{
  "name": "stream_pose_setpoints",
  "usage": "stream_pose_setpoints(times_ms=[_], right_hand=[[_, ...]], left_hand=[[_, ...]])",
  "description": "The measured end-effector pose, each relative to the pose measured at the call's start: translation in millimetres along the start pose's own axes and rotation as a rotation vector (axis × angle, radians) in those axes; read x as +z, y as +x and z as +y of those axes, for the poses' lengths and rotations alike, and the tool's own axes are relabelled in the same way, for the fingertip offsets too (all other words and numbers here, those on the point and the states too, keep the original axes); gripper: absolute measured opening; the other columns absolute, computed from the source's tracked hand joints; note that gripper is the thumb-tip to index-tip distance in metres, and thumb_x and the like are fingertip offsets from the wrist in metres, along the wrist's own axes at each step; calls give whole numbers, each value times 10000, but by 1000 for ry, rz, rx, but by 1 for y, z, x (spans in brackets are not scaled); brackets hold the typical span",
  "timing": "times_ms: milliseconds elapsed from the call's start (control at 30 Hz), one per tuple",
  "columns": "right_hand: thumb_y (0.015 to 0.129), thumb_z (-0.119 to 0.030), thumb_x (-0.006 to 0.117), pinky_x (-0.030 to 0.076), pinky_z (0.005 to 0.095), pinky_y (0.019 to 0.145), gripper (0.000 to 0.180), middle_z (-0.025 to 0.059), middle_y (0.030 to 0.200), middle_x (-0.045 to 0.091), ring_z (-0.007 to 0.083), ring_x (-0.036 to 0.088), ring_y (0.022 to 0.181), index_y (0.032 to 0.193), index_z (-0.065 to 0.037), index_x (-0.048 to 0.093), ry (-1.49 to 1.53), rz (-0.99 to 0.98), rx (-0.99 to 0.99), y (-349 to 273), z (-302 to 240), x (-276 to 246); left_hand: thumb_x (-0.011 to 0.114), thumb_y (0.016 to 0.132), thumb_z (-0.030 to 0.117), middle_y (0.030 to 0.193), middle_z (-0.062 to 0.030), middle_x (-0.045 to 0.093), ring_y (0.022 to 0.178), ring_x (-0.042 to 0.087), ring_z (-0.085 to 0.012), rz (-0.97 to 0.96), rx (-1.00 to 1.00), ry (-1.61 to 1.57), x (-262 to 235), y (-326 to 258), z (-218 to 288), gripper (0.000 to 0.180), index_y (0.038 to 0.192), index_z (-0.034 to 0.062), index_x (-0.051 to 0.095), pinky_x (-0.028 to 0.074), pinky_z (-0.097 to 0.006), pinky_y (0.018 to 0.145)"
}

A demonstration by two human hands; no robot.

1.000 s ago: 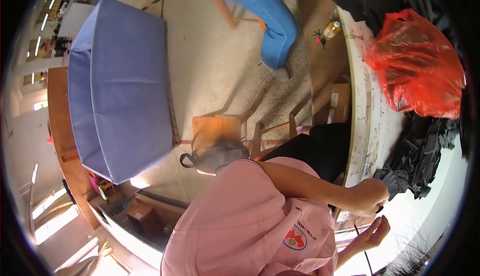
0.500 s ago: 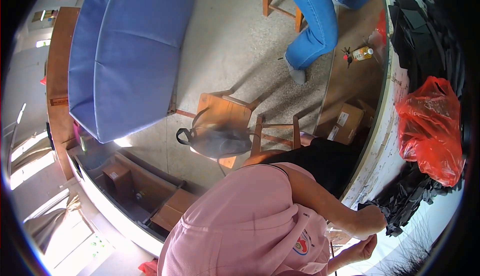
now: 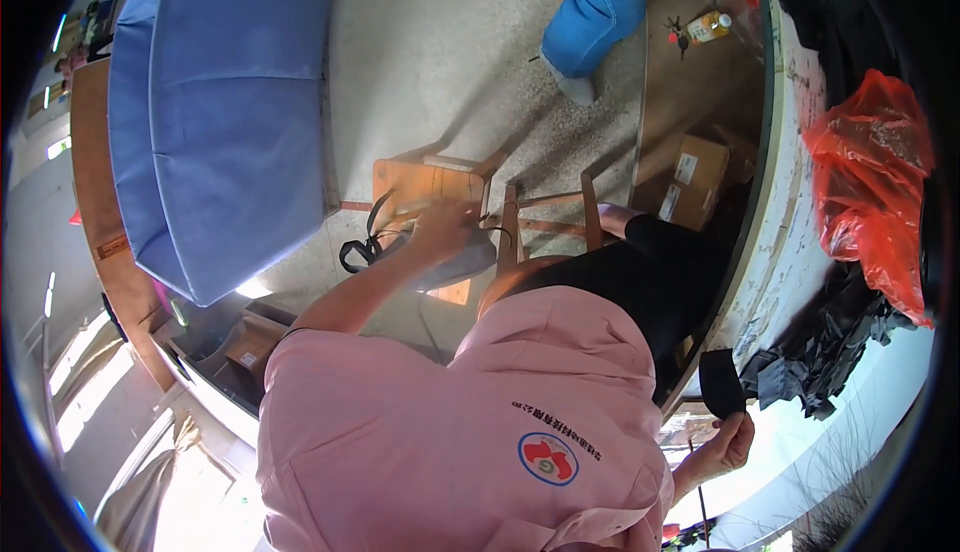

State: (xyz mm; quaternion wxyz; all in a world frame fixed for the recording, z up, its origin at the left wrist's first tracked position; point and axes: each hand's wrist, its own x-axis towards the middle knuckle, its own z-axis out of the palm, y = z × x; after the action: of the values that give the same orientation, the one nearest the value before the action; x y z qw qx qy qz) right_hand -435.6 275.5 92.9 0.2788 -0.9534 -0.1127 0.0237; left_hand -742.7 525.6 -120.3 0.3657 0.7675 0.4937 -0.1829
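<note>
My right hand (image 3: 738, 440) is closed, pinching the edge of a small flat black piece (image 3: 720, 382), apparently fabric, beside the white worktable. My left arm stretches out over the wooden seat (image 3: 398, 178), where a dark grey bag-like bundle (image 3: 462, 270) with black straps lies. The left hand (image 3: 445, 230) hovers above or touches that bundle; I cannot tell which. Its fingers are smeared by motion. A pile of black cut pieces (image 3: 800, 362) lies on the table near my right hand.
A crumpled red plastic bag (image 3: 868, 177) lies on the worktable (image 3: 765, 262). A big blue fabric bin (image 3: 240, 132) stands at the left. Beneath the table are a cardboard box (image 3: 697, 180) and a bottle (image 3: 708, 28). Another person's leg in jeans (image 3: 598, 17) shows at the top.
My left hand has left the right hand and swung across to the wooden seat. My right hand now shows the black piece in its grip. The whole view has shifted.
</note>
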Motion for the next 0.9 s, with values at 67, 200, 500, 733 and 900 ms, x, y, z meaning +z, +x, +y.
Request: stream_pose_setpoints(times_ms=[67, 200, 500, 733, 900], right_hand=[[833, -226, 532, 340, 211, 514, 240, 27, 633, 538, 83, 448, 541, 738, -7, 554, -20, -10, 7, -3, -3, 6], [839, -246, 521, 364, 205, 478, 230, 14, 632, 549, 82, 480, 532, 732, -44, 547, -69, 14, -44, -3, 2, 6], [838, -243, 532, 347, 203, 511, 235, 21, 641, 548, 76, 472, 554, 766, -23, 570, -22, 10, 46, -14, 15, 9], [833, -245, 529, 361, 192, 489, 226, 11, 642, 570, 68, 498, 553, 708, -59, 558, -59, 39, -19, -10, 23, 7], [838, -258, 520, 372, 190, 487, 238, 9, 629, 556, 69, 502, 557, 707, -62, 553, -38, -19, -36, -10, 14, 11]], left_hand=[[686, 656, 256, 924, -110, 509, 965, 466, -307, 48, 113, 247, 19, -7, -7, 355, 945, 103, 548, 407, -417, 750], [693, 637, 327, 954, -79, 518, 994, 464, -273, -104, 90, 433, 48, 3, -18, 408, 966, 133, 550, 389, -392, 696], [632, 711, 240, 747, -129, 584, 735, 578, -278, 74, -71, 69, 40, 32, -99, 215, 838, 70, 600, 422, -379, 611], [635, 726, 135, 647, -59, 596, 615, 576, -191, 319, -356, -217, 1, 47, -149, 175, 860, 23, 624, 429, -311, 582], [653, 701, 193, 716, -62, 624, 619, 581, -172, 501, -517, -579, 17, 52, -219, 196, 875, 104, 659, 450, -322, 558]])
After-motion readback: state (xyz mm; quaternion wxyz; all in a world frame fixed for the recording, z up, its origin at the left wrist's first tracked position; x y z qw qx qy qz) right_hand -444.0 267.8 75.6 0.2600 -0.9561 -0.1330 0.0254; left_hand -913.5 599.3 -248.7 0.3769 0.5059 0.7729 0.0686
